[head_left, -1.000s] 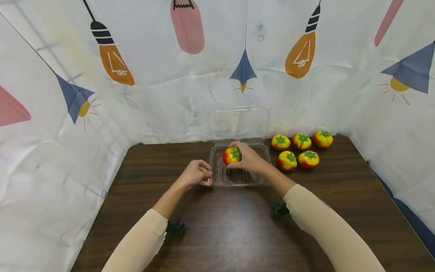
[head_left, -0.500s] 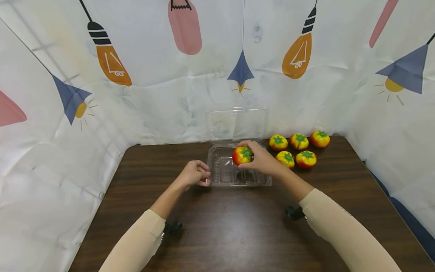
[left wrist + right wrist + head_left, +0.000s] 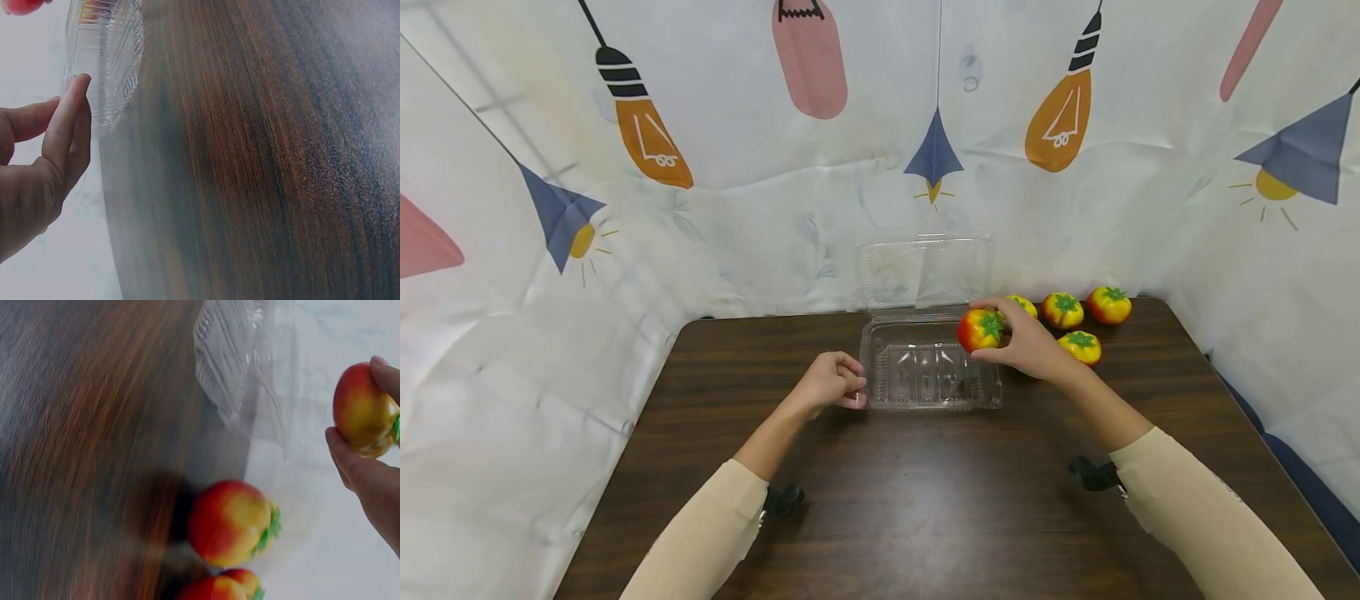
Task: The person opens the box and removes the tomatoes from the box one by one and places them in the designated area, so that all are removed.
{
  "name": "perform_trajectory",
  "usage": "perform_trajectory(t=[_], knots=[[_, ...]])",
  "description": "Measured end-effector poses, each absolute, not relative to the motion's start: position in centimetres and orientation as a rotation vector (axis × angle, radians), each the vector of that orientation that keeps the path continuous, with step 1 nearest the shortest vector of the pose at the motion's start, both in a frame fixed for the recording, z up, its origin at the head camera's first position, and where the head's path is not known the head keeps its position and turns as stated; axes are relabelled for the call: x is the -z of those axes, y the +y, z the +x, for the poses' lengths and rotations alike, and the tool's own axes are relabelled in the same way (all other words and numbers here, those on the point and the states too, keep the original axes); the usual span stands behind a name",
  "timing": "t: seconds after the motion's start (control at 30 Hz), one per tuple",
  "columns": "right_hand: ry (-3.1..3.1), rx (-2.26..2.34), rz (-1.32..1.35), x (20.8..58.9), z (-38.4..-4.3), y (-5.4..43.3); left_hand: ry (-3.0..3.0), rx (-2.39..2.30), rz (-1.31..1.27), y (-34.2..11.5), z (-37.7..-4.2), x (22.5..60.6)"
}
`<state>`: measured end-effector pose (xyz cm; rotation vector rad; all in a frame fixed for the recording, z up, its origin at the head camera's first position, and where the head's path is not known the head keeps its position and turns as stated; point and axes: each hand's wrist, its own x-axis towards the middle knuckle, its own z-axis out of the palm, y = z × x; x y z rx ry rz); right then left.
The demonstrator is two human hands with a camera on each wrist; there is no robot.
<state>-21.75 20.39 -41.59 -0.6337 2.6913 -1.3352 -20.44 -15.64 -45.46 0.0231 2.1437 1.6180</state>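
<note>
My right hand (image 3: 1030, 337) holds a red-and-yellow tomato-like fruit (image 3: 980, 330) with a green leafy top, thumb and fingers on opposite sides. It is above the right end of a clear plastic clamshell box (image 3: 925, 407), whose lid (image 3: 925, 271) stands up at the back. In the right wrist view the held fruit (image 3: 359, 412) is off the table, to the right of the box. My left hand (image 3: 832, 382) pinches the box's left edge; in the left wrist view its fingertips (image 3: 81, 81) are right at the wall.
Several similar fruits stand at the back right: one (image 3: 1081, 346) in front, others (image 3: 1063, 311) behind, partly hidden by my right hand. The dark wooden table (image 3: 910, 500) ends at a white printed curtain (image 3: 760, 233).
My right hand has moved right with the fruit, from over the box's left half to its right end, and now covers some of the other fruits. My left hand stays at the box.
</note>
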Motion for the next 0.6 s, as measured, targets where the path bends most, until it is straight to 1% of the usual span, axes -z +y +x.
perform_trajectory(t=[0.33, 0.6], knots=[[2.725, 1.349, -0.566, 41.0, -20.9, 24.3, 2.14, -1.625, -0.001, -15.6, -20.4, 45.4], [2.818, 1.26, -0.484, 41.1, -20.0, 27.6, 2.135, -1.629, -0.004, -15.5, -20.3, 45.3]])
